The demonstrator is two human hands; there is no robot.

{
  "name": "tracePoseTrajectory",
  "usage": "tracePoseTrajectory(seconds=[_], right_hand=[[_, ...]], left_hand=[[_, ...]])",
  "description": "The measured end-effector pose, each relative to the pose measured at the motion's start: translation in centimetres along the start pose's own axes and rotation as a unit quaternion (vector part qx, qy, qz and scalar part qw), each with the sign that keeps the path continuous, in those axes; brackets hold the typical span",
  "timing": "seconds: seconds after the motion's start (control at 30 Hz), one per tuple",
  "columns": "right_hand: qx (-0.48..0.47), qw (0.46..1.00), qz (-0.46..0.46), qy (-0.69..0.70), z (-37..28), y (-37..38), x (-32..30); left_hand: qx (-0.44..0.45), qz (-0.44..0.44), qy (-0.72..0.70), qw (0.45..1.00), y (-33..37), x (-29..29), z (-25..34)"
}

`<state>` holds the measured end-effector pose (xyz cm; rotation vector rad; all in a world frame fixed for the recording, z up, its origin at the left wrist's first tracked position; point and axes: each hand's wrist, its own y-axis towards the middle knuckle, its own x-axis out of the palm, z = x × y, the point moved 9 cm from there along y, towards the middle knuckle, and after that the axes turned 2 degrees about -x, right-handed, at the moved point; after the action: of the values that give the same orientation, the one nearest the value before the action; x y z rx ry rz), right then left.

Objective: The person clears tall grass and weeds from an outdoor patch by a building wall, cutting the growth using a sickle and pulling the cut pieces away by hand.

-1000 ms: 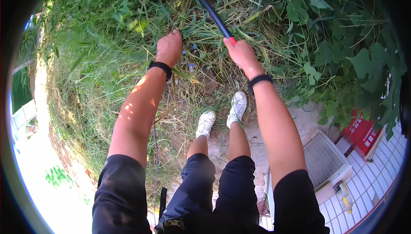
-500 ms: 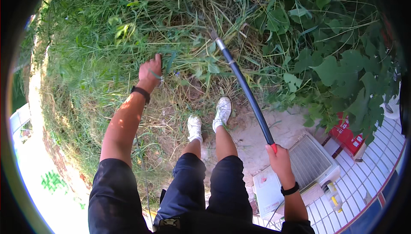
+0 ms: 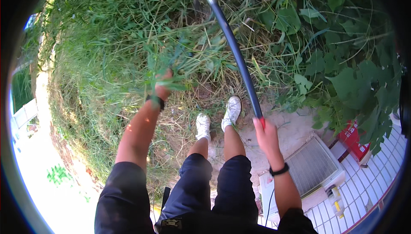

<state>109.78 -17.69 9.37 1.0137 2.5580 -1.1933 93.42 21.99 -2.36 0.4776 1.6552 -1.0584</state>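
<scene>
My right hand (image 3: 268,139) is closed round the red grip of a long tool with a black handle (image 3: 237,56). The handle reaches up and away to a metal collar; the head beyond it is blurred among the weeds, so its shape is unclear. On the left, my left hand (image 3: 163,87) is blurred and partly covered by green blades. It appears closed on a bunch of grass (image 3: 171,58), though its fingers are mostly hidden. Tall grass and weeds (image 3: 124,45) surround it, with dry stalks beneath.
My white shoes (image 3: 231,111) stand on bare soil at the edge of the weeds. Broad-leaved vines (image 3: 355,84) hang at the right. Below them are a white grilled unit (image 3: 310,165), a red box (image 3: 354,140), a clear and yellow container (image 3: 335,200) and white tiles (image 3: 376,172).
The tool has swung farther away from me, its head higher among the weeds. My left hand has moved slightly right and nearer, with grass now across it. The view has shifted a little.
</scene>
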Motion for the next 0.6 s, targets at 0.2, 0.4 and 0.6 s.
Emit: tracePoseTrajectory(seconds=[0.2,0.4,0.6], right_hand=[[-0.028,0.988,-0.098,-0.12,-10.7,19.0,8.2],[0.046,0.987,-0.129,-0.079,-9.0,20.7,11.2],[-0.013,0.978,-0.081,-0.191,5.5,2.4,0.8]], left_hand=[[-0.078,-0.065,-0.01,0.995,1.2,-2.0,0.6],[-0.051,-0.081,0.036,0.995,0.9,-4.0,0.8],[-0.026,-0.118,0.1,0.988,0.4,-3.4,-1.1]])
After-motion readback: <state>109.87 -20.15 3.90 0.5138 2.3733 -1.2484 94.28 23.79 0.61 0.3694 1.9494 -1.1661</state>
